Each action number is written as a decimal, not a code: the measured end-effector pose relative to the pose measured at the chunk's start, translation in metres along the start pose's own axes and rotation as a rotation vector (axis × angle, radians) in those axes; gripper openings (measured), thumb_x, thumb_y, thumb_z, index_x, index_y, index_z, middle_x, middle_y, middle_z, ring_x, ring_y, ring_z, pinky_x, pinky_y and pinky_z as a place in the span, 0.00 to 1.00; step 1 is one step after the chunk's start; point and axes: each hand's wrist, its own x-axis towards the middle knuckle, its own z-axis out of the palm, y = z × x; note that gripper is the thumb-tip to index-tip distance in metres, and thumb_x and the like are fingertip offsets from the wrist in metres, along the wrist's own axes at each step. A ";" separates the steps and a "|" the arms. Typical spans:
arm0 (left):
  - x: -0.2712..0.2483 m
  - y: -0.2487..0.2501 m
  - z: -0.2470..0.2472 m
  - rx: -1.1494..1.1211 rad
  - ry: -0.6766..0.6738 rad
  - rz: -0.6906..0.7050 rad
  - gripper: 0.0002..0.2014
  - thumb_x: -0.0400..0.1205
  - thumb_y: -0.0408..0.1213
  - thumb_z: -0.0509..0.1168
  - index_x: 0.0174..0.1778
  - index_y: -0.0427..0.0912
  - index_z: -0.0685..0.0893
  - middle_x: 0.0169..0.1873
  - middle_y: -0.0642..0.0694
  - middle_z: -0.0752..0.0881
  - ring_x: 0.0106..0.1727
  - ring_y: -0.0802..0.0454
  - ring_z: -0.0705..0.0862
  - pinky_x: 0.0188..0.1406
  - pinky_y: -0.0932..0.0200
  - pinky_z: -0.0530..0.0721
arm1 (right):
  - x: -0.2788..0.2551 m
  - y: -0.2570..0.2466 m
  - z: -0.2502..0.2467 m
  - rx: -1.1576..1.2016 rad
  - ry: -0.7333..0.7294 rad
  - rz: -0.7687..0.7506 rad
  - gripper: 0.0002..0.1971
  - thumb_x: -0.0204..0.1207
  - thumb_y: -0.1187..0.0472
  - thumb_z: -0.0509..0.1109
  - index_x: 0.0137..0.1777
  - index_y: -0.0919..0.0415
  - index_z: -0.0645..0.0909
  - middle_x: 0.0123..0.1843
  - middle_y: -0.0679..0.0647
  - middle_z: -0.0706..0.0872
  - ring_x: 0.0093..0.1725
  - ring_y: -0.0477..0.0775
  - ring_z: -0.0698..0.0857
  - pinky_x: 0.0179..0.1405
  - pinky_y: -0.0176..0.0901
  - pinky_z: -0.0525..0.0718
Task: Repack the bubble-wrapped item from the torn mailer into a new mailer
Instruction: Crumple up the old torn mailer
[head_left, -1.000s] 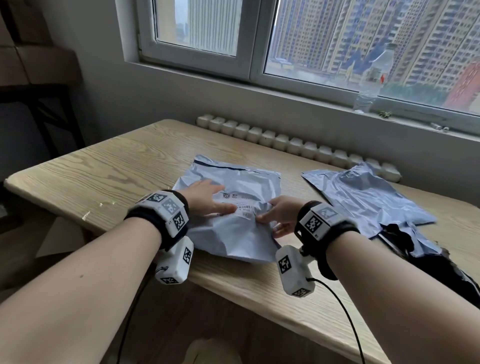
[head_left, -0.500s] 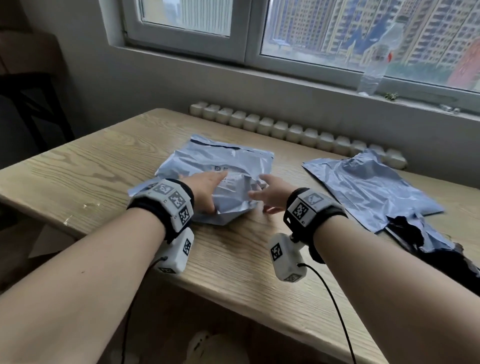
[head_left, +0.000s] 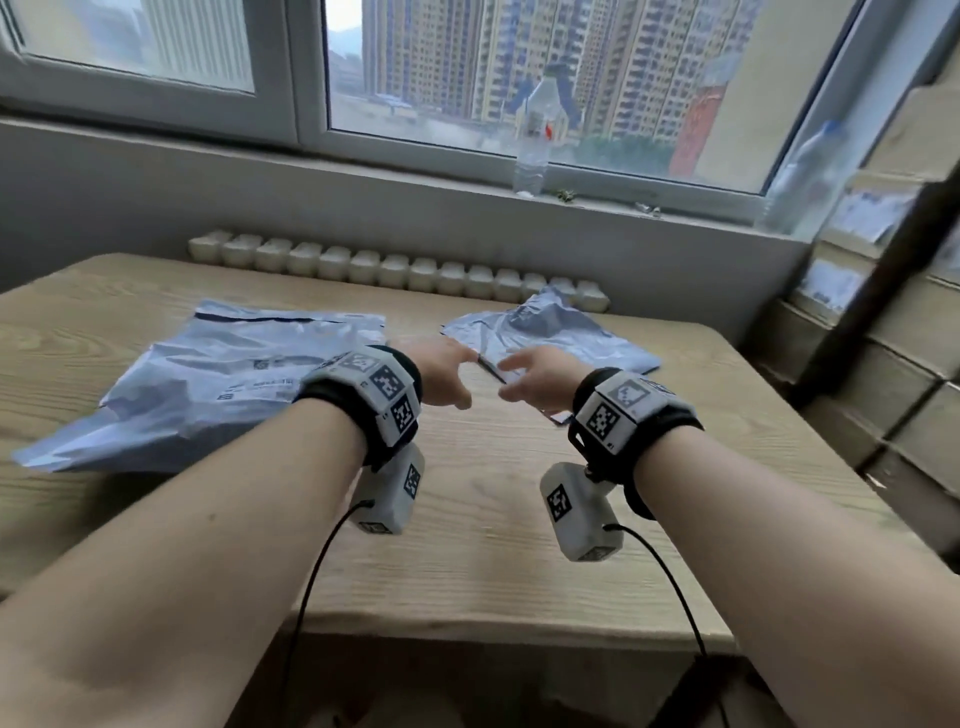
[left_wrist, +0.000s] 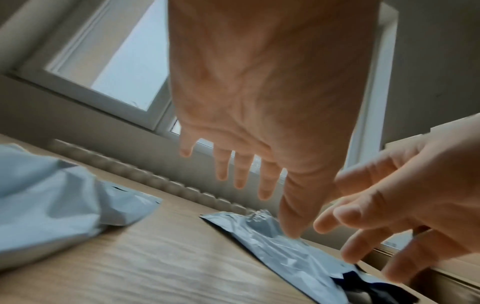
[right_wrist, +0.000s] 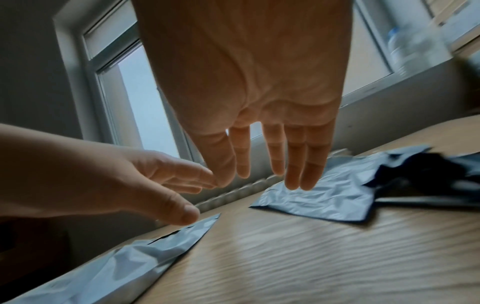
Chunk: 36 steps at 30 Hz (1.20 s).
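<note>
1. Both hands up over the table (head_left: 467, 571), empty. Left hand (head_left: 441, 374) with fingers spread and slack, right hand (head_left: 535, 379) the same, nothing gripped.
2. Aimed, by the look of it, at the crumpled torn mailer (head_left: 545, 332) far right, dark lining showing.
3. Full mailer (head_left: 218, 384) flat on the left, bulging, probably with the item inside, unseen.
4. Bottle (head_left: 535, 140) on the sill, boxes (head_left: 893, 364) at right. Bare wood between hands and target.

A plump grey mailer (head_left: 223, 374) with a printed label lies flat at the bench's nine o'clock side. Toward one o'clock, well apart, lies a flat, crumpled grey mailer (head_left: 561, 332), its near end torn open, showing dark lining.
</note>
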 end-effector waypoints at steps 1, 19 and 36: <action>0.004 0.012 0.000 0.012 0.003 0.015 0.34 0.78 0.49 0.67 0.80 0.54 0.63 0.80 0.51 0.65 0.80 0.49 0.65 0.76 0.44 0.67 | -0.004 0.013 -0.006 -0.003 0.031 0.034 0.24 0.77 0.60 0.68 0.74 0.54 0.74 0.72 0.53 0.79 0.65 0.53 0.80 0.64 0.42 0.77; 0.100 0.103 0.039 -0.043 -0.037 -0.009 0.34 0.79 0.46 0.66 0.81 0.46 0.63 0.78 0.39 0.63 0.79 0.41 0.63 0.77 0.49 0.66 | 0.042 0.186 -0.018 0.189 0.128 0.508 0.20 0.72 0.53 0.66 0.61 0.63 0.78 0.56 0.64 0.85 0.51 0.68 0.88 0.58 0.59 0.85; 0.145 0.083 0.060 0.013 -0.038 -0.080 0.16 0.83 0.45 0.62 0.63 0.42 0.81 0.64 0.40 0.80 0.65 0.42 0.79 0.63 0.52 0.79 | 0.052 0.195 -0.027 0.508 0.510 0.514 0.10 0.69 0.63 0.63 0.28 0.54 0.80 0.37 0.57 0.90 0.44 0.61 0.90 0.50 0.53 0.89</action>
